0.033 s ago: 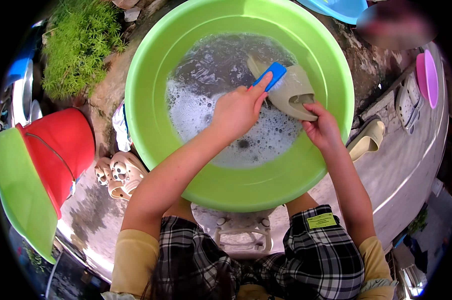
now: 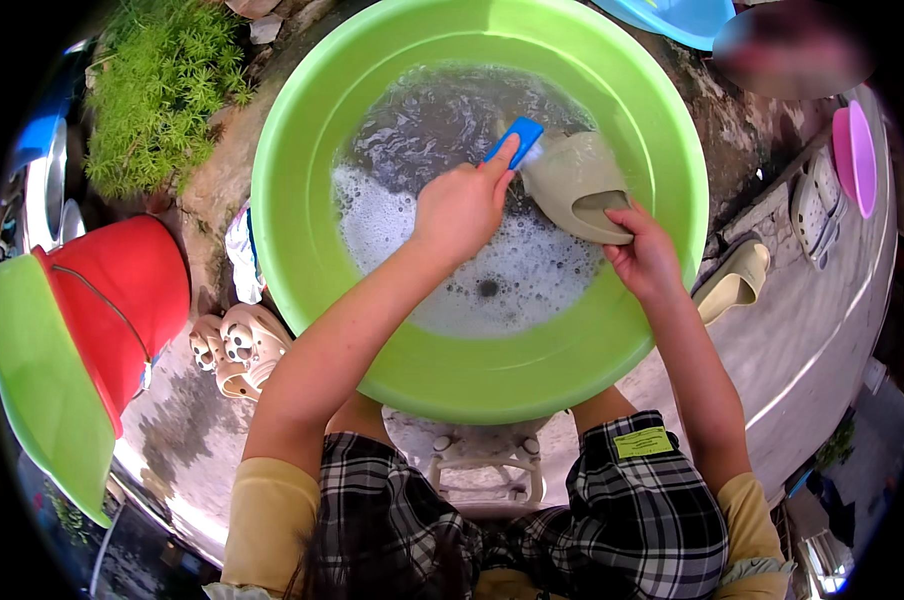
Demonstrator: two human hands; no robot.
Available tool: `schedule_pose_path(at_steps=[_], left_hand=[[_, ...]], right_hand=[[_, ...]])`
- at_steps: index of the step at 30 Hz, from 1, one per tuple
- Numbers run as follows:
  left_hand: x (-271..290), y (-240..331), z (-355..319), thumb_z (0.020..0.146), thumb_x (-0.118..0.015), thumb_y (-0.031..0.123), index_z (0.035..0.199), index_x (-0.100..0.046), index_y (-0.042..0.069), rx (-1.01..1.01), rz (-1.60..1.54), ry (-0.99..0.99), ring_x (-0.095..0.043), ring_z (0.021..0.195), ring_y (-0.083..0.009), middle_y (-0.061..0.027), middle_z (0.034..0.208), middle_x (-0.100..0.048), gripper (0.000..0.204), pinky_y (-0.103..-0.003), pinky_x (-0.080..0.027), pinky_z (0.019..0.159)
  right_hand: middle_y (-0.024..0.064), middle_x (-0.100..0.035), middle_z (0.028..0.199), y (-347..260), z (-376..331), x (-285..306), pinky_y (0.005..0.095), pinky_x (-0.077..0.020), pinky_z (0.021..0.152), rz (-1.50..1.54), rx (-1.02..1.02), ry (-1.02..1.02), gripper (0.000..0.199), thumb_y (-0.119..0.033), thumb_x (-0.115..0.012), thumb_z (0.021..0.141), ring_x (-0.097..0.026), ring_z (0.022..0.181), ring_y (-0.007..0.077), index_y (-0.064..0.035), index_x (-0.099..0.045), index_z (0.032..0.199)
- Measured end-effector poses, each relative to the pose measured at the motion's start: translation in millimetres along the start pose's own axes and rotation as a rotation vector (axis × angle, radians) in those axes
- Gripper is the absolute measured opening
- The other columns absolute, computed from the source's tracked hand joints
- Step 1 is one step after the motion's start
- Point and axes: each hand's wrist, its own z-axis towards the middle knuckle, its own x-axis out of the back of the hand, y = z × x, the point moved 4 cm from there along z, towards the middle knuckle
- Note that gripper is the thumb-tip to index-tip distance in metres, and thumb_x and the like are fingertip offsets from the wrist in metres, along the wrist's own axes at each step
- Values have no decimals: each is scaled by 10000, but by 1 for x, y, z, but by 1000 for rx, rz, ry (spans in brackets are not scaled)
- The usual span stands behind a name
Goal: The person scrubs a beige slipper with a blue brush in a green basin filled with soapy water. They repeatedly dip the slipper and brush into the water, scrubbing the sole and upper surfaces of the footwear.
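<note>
- Slipper [image 2: 570, 180]: beige slide, tilted on edge in the soapy water at the far right of the green basin [image 2: 302, 270], toe end up.
- My left hand [image 2: 462, 208] is closed round the blue brush [image 2: 514, 140]; index finger runs along its back, bristles meet the slipper's upper left edge.
- My right hand [image 2: 644, 255] grips the slipper at its strap end, thumb on top, and props it against the brush.
- To do this well, I'd say: short strokes along the sole, pressure through the index finger, wrist low so the bristles stay flat.
- Right hand has to hold firm; a wet foam slipper probably slides if the grip is loose. Rotate it to reach the strap opening.
- Dip the brush into the foam patch [image 2: 372, 215] near the left wall when it runs dry.
- Around the basin: second beige slipper [image 2: 734, 282] on the concrete to the right, pale clogs [image 2: 237, 345] on the left, red bucket [image 2: 122, 300] beyond them.
- Basin sits near my knees; keep splashes inside the rim.
</note>
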Motion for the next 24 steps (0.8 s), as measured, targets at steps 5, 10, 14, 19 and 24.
schedule_pose_path(at_steps=[5,10,14,19,24], left_hand=[[26,-55,11,909,-486,223,1270,-506,142,275,-54,231,-586,647,-327,-157,767,-627,371,-385,-467,617],[-13,-82,1,902,-491,201,1256,-510,85,355,-338,30,-603,737,-328,-192,893,-634,373,-365,-474,713],[3,-3,-25,914,-487,152,1305,-477,128,315,-620,6,-563,579,-224,-129,715,-598,392,-314,-444,569],[-6,19,-29,888,-537,186,1340,-435,200,-158,-127,39,-525,529,-264,-93,613,-516,463,-360,-440,497],[-4,47,-35,888,-532,196,1343,-424,220,-229,-163,-3,-537,524,-277,-105,620,-513,468,-385,-447,483]], right_hand=[[113,-581,997,-5,-15,-16,256,-428,392,-223,212,49,526,-42,-538,807,-585,653,158,-31,-392,1313],[113,-577,1014,-7,-14,-22,253,-431,392,-254,247,41,530,-42,-536,797,-588,671,151,-47,-405,1311],[117,-589,981,-6,-14,-16,251,-433,392,-227,238,58,525,-41,-536,806,-586,642,155,-31,-394,1311],[128,-600,918,-4,-7,-7,250,-427,390,-161,139,63,529,-35,-532,817,-570,585,158,24,-355,1311],[118,-596,869,-3,-3,0,248,-418,398,-84,82,14,463,-43,-516,828,-550,563,153,46,-384,1262]])
